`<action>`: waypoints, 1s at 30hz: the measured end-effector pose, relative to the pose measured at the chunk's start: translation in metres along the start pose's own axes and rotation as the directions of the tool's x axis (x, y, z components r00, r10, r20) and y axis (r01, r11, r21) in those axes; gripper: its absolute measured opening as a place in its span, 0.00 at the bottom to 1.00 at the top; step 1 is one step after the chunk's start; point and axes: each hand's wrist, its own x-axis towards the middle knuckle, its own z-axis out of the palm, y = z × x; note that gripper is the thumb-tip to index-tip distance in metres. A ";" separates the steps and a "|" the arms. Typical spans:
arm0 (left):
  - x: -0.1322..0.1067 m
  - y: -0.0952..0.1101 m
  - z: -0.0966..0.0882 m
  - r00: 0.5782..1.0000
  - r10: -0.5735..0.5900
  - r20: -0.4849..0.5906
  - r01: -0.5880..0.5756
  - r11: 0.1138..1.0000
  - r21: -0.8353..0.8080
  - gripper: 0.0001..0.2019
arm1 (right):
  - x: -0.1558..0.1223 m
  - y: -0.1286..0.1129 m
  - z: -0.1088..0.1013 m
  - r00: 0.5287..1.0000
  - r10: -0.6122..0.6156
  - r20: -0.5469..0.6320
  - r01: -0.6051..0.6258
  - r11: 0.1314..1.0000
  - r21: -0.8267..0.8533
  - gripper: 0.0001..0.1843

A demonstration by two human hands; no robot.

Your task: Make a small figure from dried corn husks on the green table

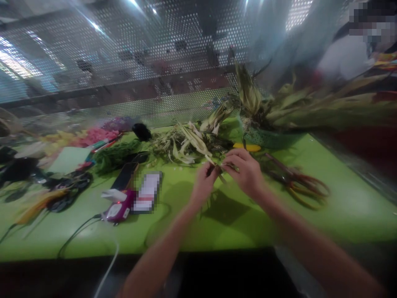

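Note:
My left hand (pixel 204 180) is closed in a pinch around a pale, thin strip of corn husk (pixel 222 179), over the green table. Fingertip to fingertip with it, my right hand (pixel 246 169) pinches the same strip from the other side. Part of the strip is hidden by the fingers, and the picture is slightly blurred. Just beyond my hands lies a heap of dried corn husks (pixel 194 140). To the right of my right hand rest scissors (pixel 305 188) with orange handles.
Behind stands a green basket (pixel 276 138) of long husks, near a yellow object (pixel 248 147). On the left are a phone (pixel 148 192), a purple power adapter (pixel 119 207) with cables, a yellow-handled tool (pixel 40 207) and pink material (pixel 99 136). A person (pixel 347 58) is at the far right.

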 end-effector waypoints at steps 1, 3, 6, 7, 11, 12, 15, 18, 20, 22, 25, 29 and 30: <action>0.000 0.001 0.000 1.000 -0.004 0.000 0.004 1.000 0.002 0.07 | 0.000 0.001 0.001 1.000 0.024 0.005 -0.024 0.999 0.048 0.03; -0.002 0.002 0.001 1.000 -0.023 -0.002 0.023 1.000 0.011 0.06 | -0.001 0.003 0.003 0.991 0.122 0.049 -0.128 0.980 0.151 0.01; -0.004 0.003 0.001 0.999 -0.053 -0.002 0.053 0.999 -0.007 0.06 | -0.001 0.006 0.006 0.946 0.297 0.130 -0.322 0.906 0.275 0.03; -0.005 0.003 0.001 0.998 -0.057 -0.001 0.057 0.998 -0.025 0.06 | -0.001 0.007 0.007 0.930 0.336 0.146 -0.366 0.877 0.311 0.03; -0.004 0.001 0.001 0.997 -0.072 0.030 0.074 0.995 -0.071 0.07 | 0.002 0.006 0.005 0.913 0.385 0.139 -0.408 0.829 0.382 0.05; -0.004 0.000 0.000 0.996 -0.077 0.042 0.080 0.994 -0.072 0.08 | 0.003 0.006 0.004 0.916 0.378 0.131 -0.399 0.838 0.373 0.05; -0.001 -0.003 -0.001 0.996 -0.073 0.056 0.077 0.995 -0.064 0.09 | 0.003 0.004 0.003 0.930 0.351 0.108 -0.366 0.867 0.338 0.04; 0.000 -0.005 -0.003 0.997 -0.065 0.032 0.067 0.995 -0.073 0.08 | 0.004 0.004 0.004 0.922 0.365 0.130 -0.386 0.842 0.376 0.05; 0.000 -0.005 -0.004 0.997 -0.080 -0.002 0.080 0.993 -0.081 0.07 | 0.005 0.005 0.005 0.899 0.400 0.178 -0.436 0.784 0.442 0.08; -0.001 -0.004 -0.005 0.994 -0.100 -0.039 0.096 0.992 -0.086 0.06 | 0.007 0.006 0.005 0.871 0.432 0.233 -0.488 0.707 0.512 0.11; -0.002 -0.004 -0.005 0.993 -0.099 -0.058 0.093 0.992 -0.090 0.05 | 0.008 0.007 0.005 0.840 0.438 0.321 -0.542 0.642 0.542 0.16; -0.001 -0.007 -0.005 0.997 -0.074 -0.023 0.072 0.994 -0.076 0.06 | 0.006 0.008 0.006 0.834 0.431 0.344 -0.550 0.692 0.467 0.14; -0.001 -0.007 -0.005 0.997 -0.070 -0.017 0.068 0.995 -0.073 0.06 | 0.005 0.008 0.007 0.837 0.437 0.328 -0.546 0.708 0.449 0.13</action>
